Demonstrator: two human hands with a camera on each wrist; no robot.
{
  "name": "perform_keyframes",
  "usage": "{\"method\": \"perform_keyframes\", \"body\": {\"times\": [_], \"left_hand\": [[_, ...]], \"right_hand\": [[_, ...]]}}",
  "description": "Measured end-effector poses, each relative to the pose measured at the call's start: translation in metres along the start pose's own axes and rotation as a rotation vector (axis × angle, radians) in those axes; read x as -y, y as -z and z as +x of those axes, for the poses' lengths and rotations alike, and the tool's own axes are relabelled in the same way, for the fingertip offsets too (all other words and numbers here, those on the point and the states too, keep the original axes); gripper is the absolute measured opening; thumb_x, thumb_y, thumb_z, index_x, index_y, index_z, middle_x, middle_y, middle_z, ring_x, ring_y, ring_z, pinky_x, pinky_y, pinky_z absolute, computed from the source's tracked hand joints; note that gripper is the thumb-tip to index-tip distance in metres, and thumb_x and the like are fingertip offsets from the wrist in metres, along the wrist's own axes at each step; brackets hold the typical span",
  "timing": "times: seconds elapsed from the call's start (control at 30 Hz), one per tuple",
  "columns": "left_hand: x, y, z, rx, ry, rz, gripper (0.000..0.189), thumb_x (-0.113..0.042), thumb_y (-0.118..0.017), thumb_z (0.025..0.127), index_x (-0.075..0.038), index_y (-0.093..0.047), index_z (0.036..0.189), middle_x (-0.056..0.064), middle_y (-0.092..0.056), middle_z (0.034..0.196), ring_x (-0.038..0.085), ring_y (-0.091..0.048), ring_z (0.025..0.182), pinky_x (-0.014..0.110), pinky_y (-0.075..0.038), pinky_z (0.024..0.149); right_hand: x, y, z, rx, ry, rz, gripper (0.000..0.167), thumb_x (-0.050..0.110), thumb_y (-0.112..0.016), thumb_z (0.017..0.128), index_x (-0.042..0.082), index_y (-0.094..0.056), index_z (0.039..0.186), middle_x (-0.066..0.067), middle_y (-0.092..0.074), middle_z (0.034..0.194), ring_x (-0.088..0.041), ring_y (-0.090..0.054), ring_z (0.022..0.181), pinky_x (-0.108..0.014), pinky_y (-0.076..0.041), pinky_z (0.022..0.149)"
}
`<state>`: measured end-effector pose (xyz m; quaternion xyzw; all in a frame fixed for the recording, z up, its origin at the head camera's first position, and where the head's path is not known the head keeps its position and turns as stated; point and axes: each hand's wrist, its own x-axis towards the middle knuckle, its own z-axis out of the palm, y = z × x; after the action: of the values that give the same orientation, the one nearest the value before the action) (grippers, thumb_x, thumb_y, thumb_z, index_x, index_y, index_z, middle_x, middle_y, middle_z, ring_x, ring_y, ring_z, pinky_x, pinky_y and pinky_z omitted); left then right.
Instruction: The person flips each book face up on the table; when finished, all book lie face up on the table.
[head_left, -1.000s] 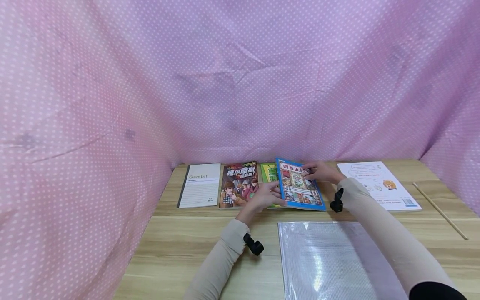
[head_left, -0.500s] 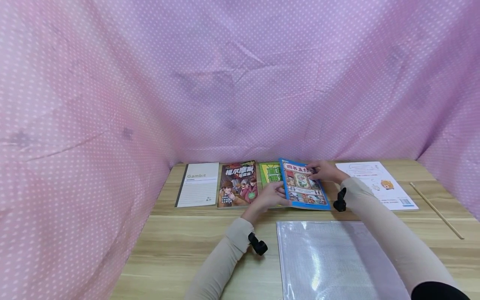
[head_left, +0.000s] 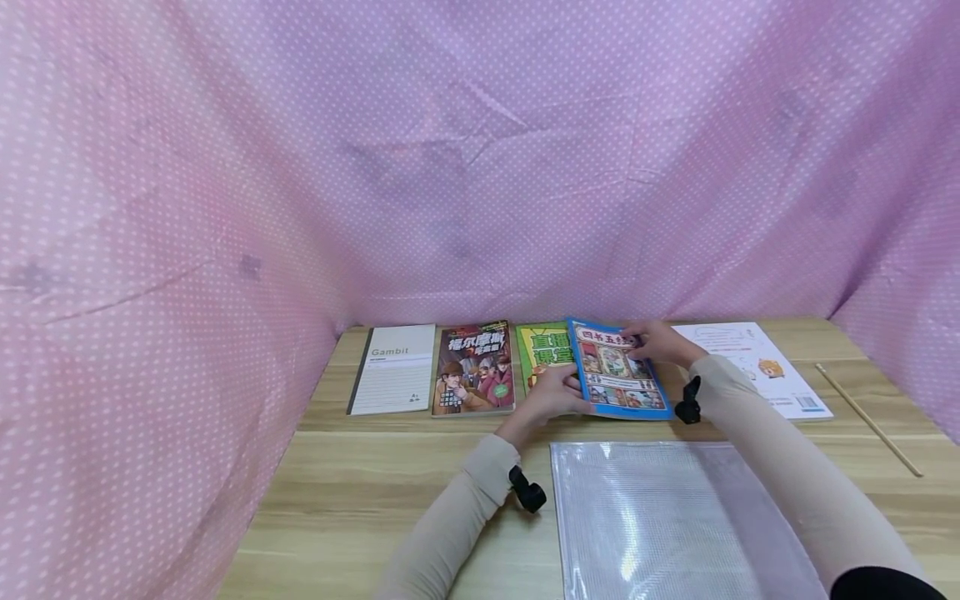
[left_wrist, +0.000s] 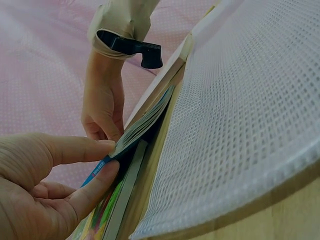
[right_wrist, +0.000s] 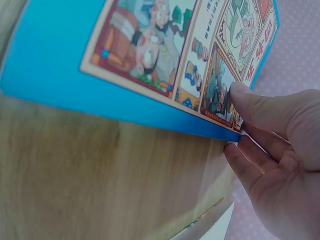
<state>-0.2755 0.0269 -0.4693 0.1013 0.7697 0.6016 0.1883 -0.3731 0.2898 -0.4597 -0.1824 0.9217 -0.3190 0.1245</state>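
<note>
A blue-bordered comic book [head_left: 617, 379] is held tilted above the table, between both hands. My left hand [head_left: 553, 395] pinches its lower left edge; in the left wrist view the thumb and a finger of the left hand [left_wrist: 35, 175] lie on either side of the blue cover [left_wrist: 97, 170]. At the opposite edge my right hand [head_left: 662, 343] grips it, and the right wrist view has the thumb of the right hand [right_wrist: 285, 145] on the front cover, fingers behind. Beneath, partly covered by book and left hand, lies a green book [head_left: 542, 343].
To the left lie a brown detective-picture book [head_left: 472, 371] and a white Gambit notebook [head_left: 397, 371]. A white book [head_left: 772, 371] and a thin wooden stick [head_left: 870, 421] lie on the right. A transparent mesh pouch [head_left: 645, 508] lies in front on the wooden table [head_left: 337, 500].
Both hands have carried the blue comic book a little to the right. More of the green book's cover shows now. The other books and the pouch stay in place.
</note>
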Motion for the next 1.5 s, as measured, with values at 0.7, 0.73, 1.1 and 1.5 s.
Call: {"method": "perform_keyframes", "body": {"times": [0.7, 0.73, 1.1, 1.5], "left_hand": [[-0.003, -0.028, 0.010, -0.030, 0.027, -0.078, 0.086, 0.003, -0.085, 0.078, -0.003, -0.043, 0.153, 0.004, -0.066, 0.100, 0.014, -0.066, 0.079, 0.028, -0.062, 0.074], [-0.004, -0.029, 0.010, -0.030, 0.026, -0.079, 0.086, 0.002, -0.085, 0.078, -0.003, -0.043, 0.153, 0.004, -0.066, 0.101, 0.014, -0.066, 0.080, 0.029, -0.062, 0.075], [-0.008, -0.038, 0.009, -0.047, 0.027, -0.041, 0.084, -0.003, -0.085, 0.080, -0.002, -0.044, 0.153, 0.003, -0.067, 0.100, 0.013, -0.065, 0.083, 0.031, -0.060, 0.080], [-0.005, -0.040, 0.012, -0.054, 0.067, -0.025, 0.089, 0.000, -0.087, 0.076, -0.006, -0.044, 0.154, 0.000, -0.063, 0.099, 0.011, -0.066, 0.086, 0.031, -0.058, 0.082]], "right_hand": [[-0.014, 0.014, -0.017, -0.053, -0.040, 0.006, 0.045, -0.001, -0.068, 0.093, -0.012, -0.057, 0.135, -0.034, -0.063, 0.121, -0.021, -0.061, 0.080, -0.033, -0.052, 0.068], [-0.015, 0.015, -0.017, -0.051, -0.042, 0.007, 0.045, -0.001, -0.068, 0.094, -0.012, -0.057, 0.135, -0.033, -0.064, 0.119, -0.020, -0.061, 0.079, -0.033, -0.052, 0.068], [-0.022, 0.020, -0.022, -0.060, -0.040, 0.026, 0.046, 0.003, -0.069, 0.094, -0.012, -0.057, 0.135, -0.036, -0.057, 0.131, -0.031, -0.061, 0.094, -0.037, -0.053, 0.075], [-0.026, 0.020, -0.021, -0.083, -0.034, 0.018, 0.046, 0.004, -0.071, 0.093, -0.011, -0.059, 0.134, -0.036, -0.055, 0.136, -0.039, -0.060, 0.108, -0.038, -0.055, 0.082]]}}
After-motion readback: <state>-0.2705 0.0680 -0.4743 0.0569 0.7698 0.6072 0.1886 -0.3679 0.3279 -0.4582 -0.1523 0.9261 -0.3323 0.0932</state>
